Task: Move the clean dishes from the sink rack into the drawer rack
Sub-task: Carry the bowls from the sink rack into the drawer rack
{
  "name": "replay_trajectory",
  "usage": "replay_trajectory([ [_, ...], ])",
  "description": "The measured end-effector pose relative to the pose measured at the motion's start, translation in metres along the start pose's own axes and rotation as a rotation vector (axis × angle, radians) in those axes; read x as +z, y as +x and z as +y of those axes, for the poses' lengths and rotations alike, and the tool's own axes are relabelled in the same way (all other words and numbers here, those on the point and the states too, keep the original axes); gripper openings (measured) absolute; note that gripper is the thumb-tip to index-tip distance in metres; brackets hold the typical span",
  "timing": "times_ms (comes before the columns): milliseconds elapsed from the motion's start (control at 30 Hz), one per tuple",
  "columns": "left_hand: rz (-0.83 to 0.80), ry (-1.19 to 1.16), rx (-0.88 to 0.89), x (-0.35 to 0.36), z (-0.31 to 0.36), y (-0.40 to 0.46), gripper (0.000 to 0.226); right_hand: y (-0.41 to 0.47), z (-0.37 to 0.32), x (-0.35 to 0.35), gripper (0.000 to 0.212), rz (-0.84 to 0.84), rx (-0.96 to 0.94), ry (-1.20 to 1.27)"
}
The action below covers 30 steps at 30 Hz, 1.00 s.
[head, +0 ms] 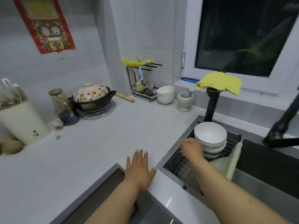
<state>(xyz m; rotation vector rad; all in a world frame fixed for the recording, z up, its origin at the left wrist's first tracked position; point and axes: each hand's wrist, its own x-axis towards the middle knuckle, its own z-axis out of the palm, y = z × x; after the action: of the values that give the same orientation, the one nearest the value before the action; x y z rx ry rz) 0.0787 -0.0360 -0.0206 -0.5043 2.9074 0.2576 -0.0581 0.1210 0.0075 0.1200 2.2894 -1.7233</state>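
— What are we standing at?

— A white countertop [100,143] that runs into a tiled corner, with a dark window [242,33] over the sink [267,160]. A red poster [43,25] hangs on the wall to our left.

— And along the back of the counter?

— From the left we see a cream knife block [21,120], a glass jar [59,101], and a flowered clay pot [93,97] sitting on a round wire trivet [103,113]. Further on there is a black wire stand [142,81] with a yellow cloth over it, then white bowls by the wall [165,94] and a stone mortar [185,101]. Another yellow rag [220,83] is draped over the black faucet [212,104].

— Where are the dishes?

— The stack of bowls [210,139] sits in the sink rack [182,167], at its far end, white ones on top and a pale green one at the bottom.

— Our hands?

— Our right hand [191,148] is against the near side of the stack, fingers curled; we cannot tell whether it truly grips a bowl. Our left hand [140,168] lies flat and spread on the counter's edge, holding nothing.
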Motion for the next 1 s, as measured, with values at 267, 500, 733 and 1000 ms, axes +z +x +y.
replay_trajectory([
  [267,-0.104,0.054,0.132,0.019,0.040,0.047,0.076,0.042,0.015,-0.053,0.027,0.263,-0.046,-0.348],
  [500,-0.259,0.130,0.161,0.031,0.061,0.072,0.083,0.074,0.036,-0.069,0.045,0.186,-0.044,-0.556],
  [733,-0.290,0.233,0.157,0.030,0.065,0.080,0.081,0.098,0.042,-0.071,0.028,0.065,-0.026,-0.791],
  [1000,-0.266,0.226,0.165,0.035,0.063,0.082,0.081,0.105,0.036,-0.067,0.019,0.169,-0.128,-0.940],
])
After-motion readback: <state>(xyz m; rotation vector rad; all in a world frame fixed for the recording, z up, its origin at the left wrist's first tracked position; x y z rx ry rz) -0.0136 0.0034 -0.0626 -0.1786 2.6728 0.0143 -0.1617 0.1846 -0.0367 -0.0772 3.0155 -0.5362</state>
